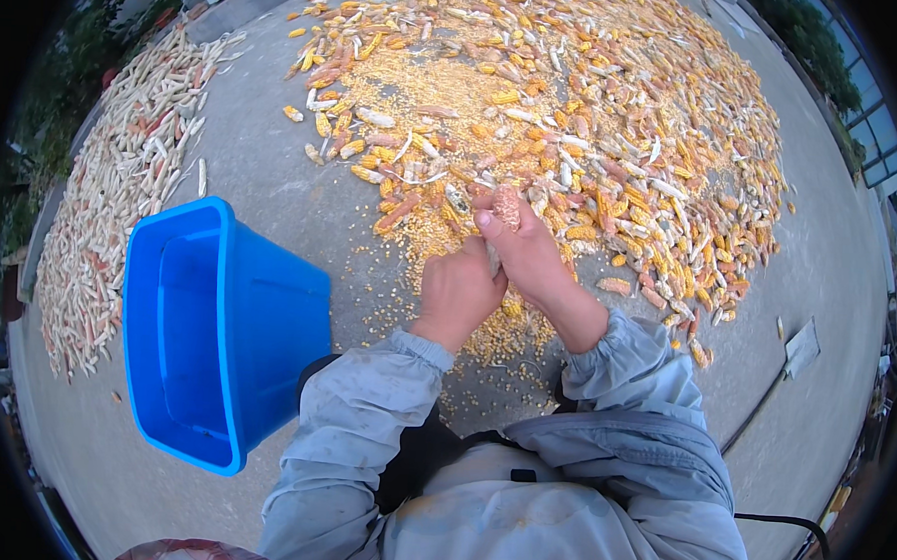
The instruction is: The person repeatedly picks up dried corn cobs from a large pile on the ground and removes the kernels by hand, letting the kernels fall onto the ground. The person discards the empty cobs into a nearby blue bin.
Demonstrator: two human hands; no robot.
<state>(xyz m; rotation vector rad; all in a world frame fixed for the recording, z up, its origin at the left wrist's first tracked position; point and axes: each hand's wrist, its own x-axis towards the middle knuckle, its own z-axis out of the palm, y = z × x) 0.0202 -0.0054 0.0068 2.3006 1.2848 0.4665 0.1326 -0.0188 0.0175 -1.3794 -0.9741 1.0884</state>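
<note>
My right hand (541,262) wraps round a pinkish corn cob (508,207), its thumb lying along the cob's side. Close below and to the left, my left hand (460,293) is closed at the cob's lower end, where a pale part shows between both hands. How the left fingers grip it is partly hidden. Under and around my hands lie loose yellow kernels (406,263). Just beyond them spreads a wide heap of yellow and reddish corn cobs (632,193), with kernels and bits of husk among them.
A blue plastic tub (285,308) stands left of my left forearm. Farther left lies a long pile of pale, stripped cobs (111,205). A long-handled shovel (802,348) rests on the concrete floor (264,142) at the right.
</note>
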